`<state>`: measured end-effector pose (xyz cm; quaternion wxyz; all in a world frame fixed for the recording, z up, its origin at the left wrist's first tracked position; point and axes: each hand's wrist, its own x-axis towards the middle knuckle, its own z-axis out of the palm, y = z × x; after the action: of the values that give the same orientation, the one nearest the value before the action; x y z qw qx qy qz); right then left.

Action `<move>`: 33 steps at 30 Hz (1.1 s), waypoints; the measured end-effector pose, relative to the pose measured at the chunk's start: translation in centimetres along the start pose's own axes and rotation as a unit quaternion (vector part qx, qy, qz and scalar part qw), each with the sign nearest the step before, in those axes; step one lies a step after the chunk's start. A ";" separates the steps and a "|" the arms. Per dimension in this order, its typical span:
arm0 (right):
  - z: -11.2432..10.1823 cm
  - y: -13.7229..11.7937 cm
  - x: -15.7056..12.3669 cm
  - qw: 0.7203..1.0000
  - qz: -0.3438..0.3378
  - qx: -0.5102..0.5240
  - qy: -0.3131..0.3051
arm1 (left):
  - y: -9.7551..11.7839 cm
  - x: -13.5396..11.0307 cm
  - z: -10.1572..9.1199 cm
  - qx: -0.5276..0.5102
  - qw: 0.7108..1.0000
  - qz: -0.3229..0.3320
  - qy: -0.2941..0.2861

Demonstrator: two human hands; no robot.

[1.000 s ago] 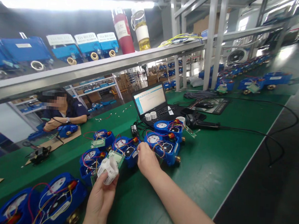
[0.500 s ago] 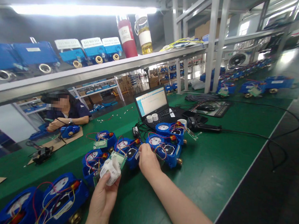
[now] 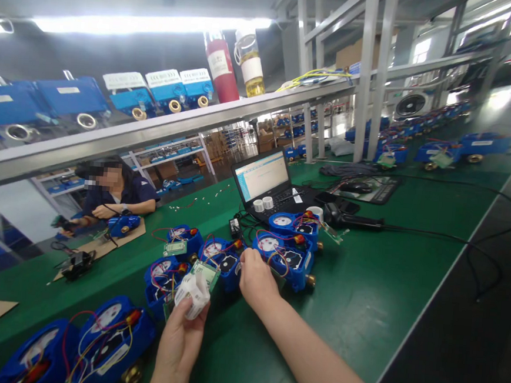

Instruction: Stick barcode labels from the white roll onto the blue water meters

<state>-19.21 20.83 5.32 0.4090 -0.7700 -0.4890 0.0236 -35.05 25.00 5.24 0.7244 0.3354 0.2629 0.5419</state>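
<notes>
My left hand [image 3: 182, 336] is closed around a roll of white printed labels [image 3: 193, 296]. A green circuit board [image 3: 207, 272] shows just behind the roll. The fingers of my right hand [image 3: 258, 279] are pressed together at the right side of a blue water meter [image 3: 224, 254] with a round white dial and loose coloured wires. A small pale edge shows by these fingertips, but what they pinch is hidden. Right behind my right hand is another blue water meter [image 3: 291, 264] with a brass fitting.
Several more wired meters, one at the lower left [image 3: 113, 339], stand on the green bench [image 3: 343, 316]. Further back are a laptop [image 3: 263, 177], label rolls [image 3: 263, 204] and a black scanner [image 3: 353, 218] with its cable. A co-worker [image 3: 118, 195] sits opposite. A metal shelf [image 3: 154, 129] crosses above.
The whole view has shifted slightly. Both my hands keep nearly the same places, the left still with the label roll. Across the bench, the co-worker's one hand has moved left to a dark tool.
</notes>
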 end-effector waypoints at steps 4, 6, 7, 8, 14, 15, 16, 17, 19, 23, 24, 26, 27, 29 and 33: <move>-0.4 -0.4 -0.4 1.000 -0.011 -0.022 -0.001 | -0.1 -0.4 0.3 0.001 1.000 0.004 0.009; -0.6 -0.6 -0.7 0.999 -0.015 -0.033 -0.001 | -0.1 -0.5 0.3 0.004 1.000 0.000 0.021; -0.8 -0.7 -0.9 0.999 -0.016 -0.039 0.000 | -0.1 -0.5 0.4 0.006 1.000 0.000 0.026; -0.9 -0.7 -1.1 0.999 -0.017 -0.044 0.000 | -0.1 -0.4 0.4 0.009 1.000 0.001 0.028; -1.4 -1.0 -3.2 0.997 -0.028 -0.068 0.001 | -0.1 -0.4 0.4 -0.002 0.998 0.004 0.057; -1.3 -1.0 -3.7 0.997 -0.029 -0.073 0.006 | -0.2 -0.4 0.4 -0.001 0.998 0.007 0.058; -1.2 -0.8 -4.2 0.996 -0.032 -0.077 0.015 | -0.2 -0.5 0.5 0.003 0.999 0.013 0.052; -1.0 -0.7 -4.7 0.996 -0.040 -0.077 0.027 | -0.1 -0.6 0.5 0.011 0.999 0.020 0.040; -0.8 -0.2 -5.8 0.994 -0.071 -0.062 0.061 | -0.1 -0.9 0.8 0.032 0.999 0.035 0.013; -1.0 0.8 -7.2 0.983 -0.133 -0.007 0.129 | -0.4 -1.5 1.8 0.102 0.992 0.069 -0.005; -1.1 1.0 -7.3 0.980 -0.139 0.005 0.141 | -0.5 -1.6 2.1 0.129 0.989 0.077 -0.013; -1.4 1.4 -7.4 0.976 -0.144 0.028 0.159 | -0.7 -1.7 2.5 0.186 0.978 0.086 -0.043; -1.5 1.6 -7.4 0.975 -0.146 0.039 0.165 | -0.9 -1.7 2.6 0.209 0.972 0.086 -0.056; -1.6 1.9 -7.5 0.972 -0.148 0.057 0.173 | -1.0 -1.7 2.7 0.238 0.965 0.084 -0.070; -1.8 2.1 -8.0 0.966 -0.166 0.083 0.180 | -1.0 -1.6 2.8 0.258 0.960 0.086 -0.064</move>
<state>-21.05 13.15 2.19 0.5509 -0.6331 -0.5248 -0.1426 -32.78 22.72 6.25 0.5795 0.5663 0.3166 0.4932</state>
